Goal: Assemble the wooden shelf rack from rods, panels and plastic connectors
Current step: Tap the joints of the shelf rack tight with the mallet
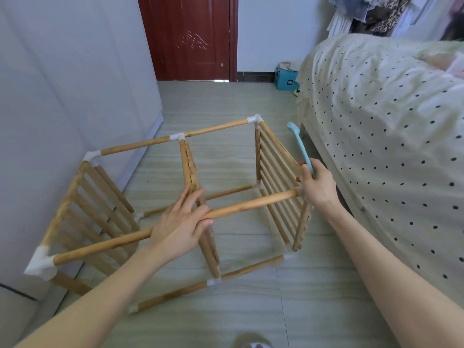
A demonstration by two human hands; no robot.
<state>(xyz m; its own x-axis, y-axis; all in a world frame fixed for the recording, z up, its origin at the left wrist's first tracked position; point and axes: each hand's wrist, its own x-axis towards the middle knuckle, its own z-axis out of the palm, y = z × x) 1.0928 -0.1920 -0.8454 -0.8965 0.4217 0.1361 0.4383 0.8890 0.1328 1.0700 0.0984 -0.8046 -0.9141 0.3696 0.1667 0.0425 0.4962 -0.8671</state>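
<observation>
Tapping with the blue mallet (300, 146) gripped in the right hand (316, 187) could skew the floor-standing rack (190, 172) (its near right corner looks unjoined) if the left hand (181, 223), wrapped round the front rod (253, 203), slips.

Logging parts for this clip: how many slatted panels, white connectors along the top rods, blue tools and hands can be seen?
Slatted panels: 3
White connectors showing on the top rods: 4
Blue tool: 1
Hands: 2, left hand gripping the front top rod, right hand holding the blue tool
Total: 10
</observation>
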